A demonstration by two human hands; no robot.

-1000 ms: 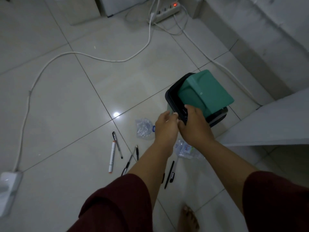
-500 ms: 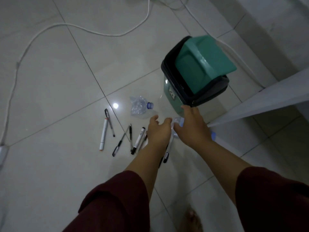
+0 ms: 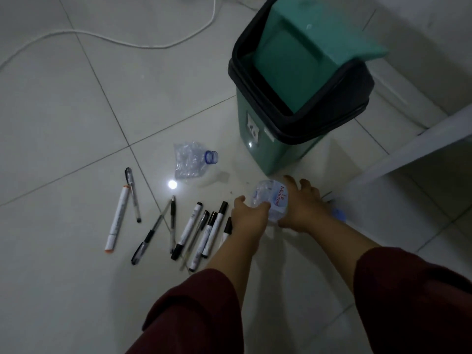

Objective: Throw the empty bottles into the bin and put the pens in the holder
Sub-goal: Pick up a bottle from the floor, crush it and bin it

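Count, bottles: 2. One labelled bottle (image 3: 270,200) sits between the two hands; one crushed bottle (image 3: 192,159), blue neck ring, cap off, lies on the floor well beyond the left hand (image 3: 249,218) and to its left.

Count, pens and markers: about 9 visible in a loose scatter (image 3: 194,231) left of the left hand. The nearest one is partly hidden under that wrist, so the count is approximate. Farthest left: a white marker (image 3: 117,222) with orange ends.

Count, bins: 1. Green bin (image 3: 278,139) with black rim and tilted green swing lid (image 3: 306,47), standing just beyond the right hand (image 3: 302,210). No pen holder in view.

Hands: both curled around the labelled bottle from opposite sides, left fingers at its near end, right fingers spread over its far side. Whether the bottle is off the floor, cannot tell.

A white cable (image 3: 107,38) runs across the tiles far beyond the left hand.

Change from 0.5 s ago: the hands were then close together with the bottle mostly hidden; its label is now exposed. The camera sits closer to the floor. Pens and crushed bottle unchanged.
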